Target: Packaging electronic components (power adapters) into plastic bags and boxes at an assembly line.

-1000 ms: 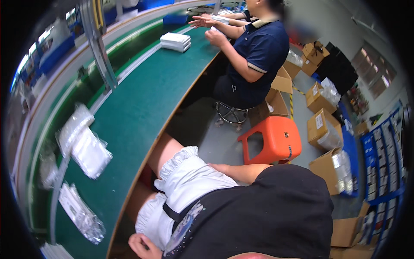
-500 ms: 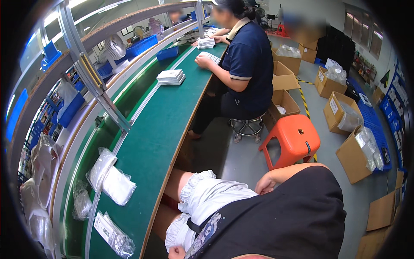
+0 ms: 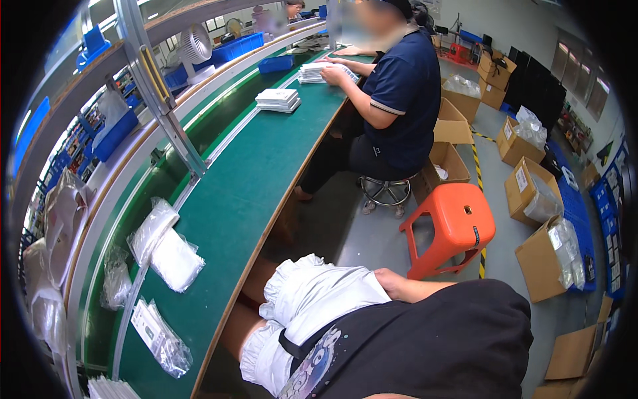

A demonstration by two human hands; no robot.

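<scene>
My right hand (image 3: 393,284) rests against the side of my white shorts (image 3: 325,292), its fingers mostly hidden; nothing shows in it. My left hand is out of view. On the green table (image 3: 232,199) before me lie a clear plastic bag with white contents (image 3: 177,261) and another clear bag (image 3: 156,229) overlapping it. Closer to the lower edge is a bagged white packet (image 3: 159,336). A stack of thin white pieces (image 3: 111,388) shows at the bottom left, cut off by the rim.
A co-worker (image 3: 402,93) in dark blue handles white packs (image 3: 319,72) farther along the table. A white stack (image 3: 278,100) lies between us. An orange stool (image 3: 455,216) stands to the right, with open cardboard boxes (image 3: 531,189) beyond. A metal post (image 3: 159,100) rises at left.
The view has shifted, bringing the lower-left white stack into sight. My left hand has left the picture. My right hand now lies closer against the shorts. The co-worker's hands have moved nearer the white packs.
</scene>
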